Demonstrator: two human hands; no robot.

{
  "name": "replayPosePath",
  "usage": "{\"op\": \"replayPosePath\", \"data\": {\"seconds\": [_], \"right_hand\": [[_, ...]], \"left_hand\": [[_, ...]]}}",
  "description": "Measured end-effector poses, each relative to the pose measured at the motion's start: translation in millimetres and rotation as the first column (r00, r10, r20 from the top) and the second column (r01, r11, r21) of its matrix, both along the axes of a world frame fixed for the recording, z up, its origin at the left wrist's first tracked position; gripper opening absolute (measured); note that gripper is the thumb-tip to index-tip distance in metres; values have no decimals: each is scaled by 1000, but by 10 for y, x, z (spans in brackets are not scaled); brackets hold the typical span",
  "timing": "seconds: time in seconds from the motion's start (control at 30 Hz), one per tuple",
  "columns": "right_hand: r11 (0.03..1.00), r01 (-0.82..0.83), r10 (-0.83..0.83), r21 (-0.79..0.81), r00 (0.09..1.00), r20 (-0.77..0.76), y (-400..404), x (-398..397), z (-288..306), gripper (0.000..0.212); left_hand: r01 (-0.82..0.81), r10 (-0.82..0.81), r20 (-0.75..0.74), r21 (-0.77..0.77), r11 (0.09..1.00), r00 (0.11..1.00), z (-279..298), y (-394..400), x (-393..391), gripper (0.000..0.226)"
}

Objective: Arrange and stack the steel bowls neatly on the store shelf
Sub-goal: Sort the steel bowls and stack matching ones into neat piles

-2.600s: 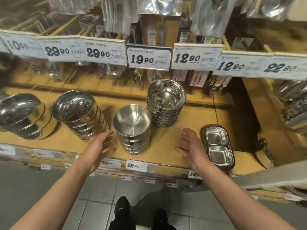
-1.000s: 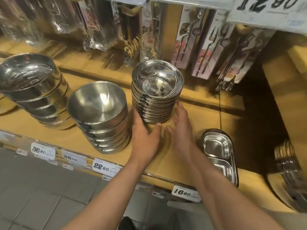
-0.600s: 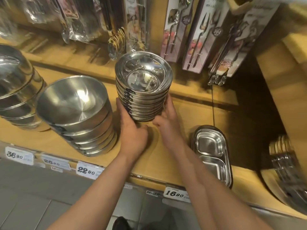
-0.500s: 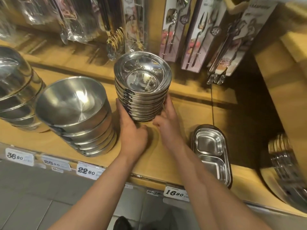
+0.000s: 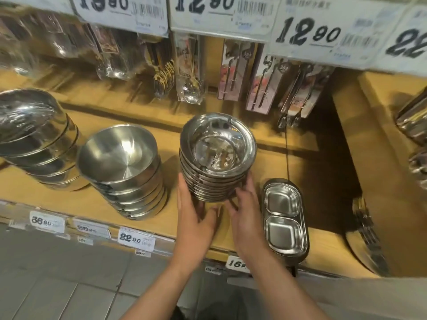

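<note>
The stack of shallow round polished steel bowls (image 5: 217,158) stands on the yellow wooden store shelf (image 5: 272,162), a little in front of the hanging cutlery packs (image 5: 233,72). Both hands hold it low down, one on each side. The left hand (image 5: 194,211) lies against the left flank of the stack with the fingers (image 5: 184,188) pointing up along the lower bowls and the thumb turned in under the base. The right hand (image 5: 245,209) presses the right flank in the same way, and its fingers reach up to the lower rims. So the two hands are clamped on the stack from opposite sides, with the stack between them and just beyond the palms.

The stack's long axis runs upward, but it leans a little: the top bowl sits further to the right and back than the bottom one. All bowls open upward. Both hands are equally near, so it seems that the next move needs them together, probably to slide or straighten the stack.

To the left, close by, stands a stack of deeper brushed steel bowls (image 5: 124,172), and further left a stack of large mirror-bright steel bowls (image 5: 37,139). Just beside the right hand lies an oval two-compartment steel dish (image 5: 284,218), near enough to be knocked.
</note>
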State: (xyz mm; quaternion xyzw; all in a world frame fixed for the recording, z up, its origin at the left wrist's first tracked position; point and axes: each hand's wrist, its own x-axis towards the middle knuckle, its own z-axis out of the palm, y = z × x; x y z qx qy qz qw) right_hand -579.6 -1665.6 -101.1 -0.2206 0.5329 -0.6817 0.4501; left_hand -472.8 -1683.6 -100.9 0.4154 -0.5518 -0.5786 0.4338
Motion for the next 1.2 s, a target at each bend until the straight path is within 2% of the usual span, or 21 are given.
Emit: {"op": "replayPosePath", "data": {"seconds": [0.23,0.4,0.47,0.57,0.67,0.8,0.93,1.2], "right_hand": [[1000,-19,20,-8,1000,13,536,138,18,53],[994,-17,19,104,1000,-12,628,56,178,44],[990,-14,13,142,1000,10,548,-21,274,40],[982,-20,6,189,997,78,379,-78,419,44],[979,-13,-3,202,997,77,328,-57,445,41],[981,-7,-12,195,996,92,396,-49,390,38],[978,-30,13,205,996,83,523,-49,379,34],[970,-66,23,232,983,182,554,-141,416,52]], "left_hand": [[65,-65,-22,7,998,998,99,359,189,96],[88,-80,99,-74,993,992,112,405,375,82],[42,-44,80,33,999,996,169,320,420,73],[4,0,-22,154,988,1000,345,138,376,62],[52,-29,-129,174,983,991,536,35,265,47],[79,-63,-108,157,984,992,625,68,245,37],[98,-85,-70,203,974,994,630,92,297,35],[131,-118,-59,390,911,991,667,5,371,47]]}}
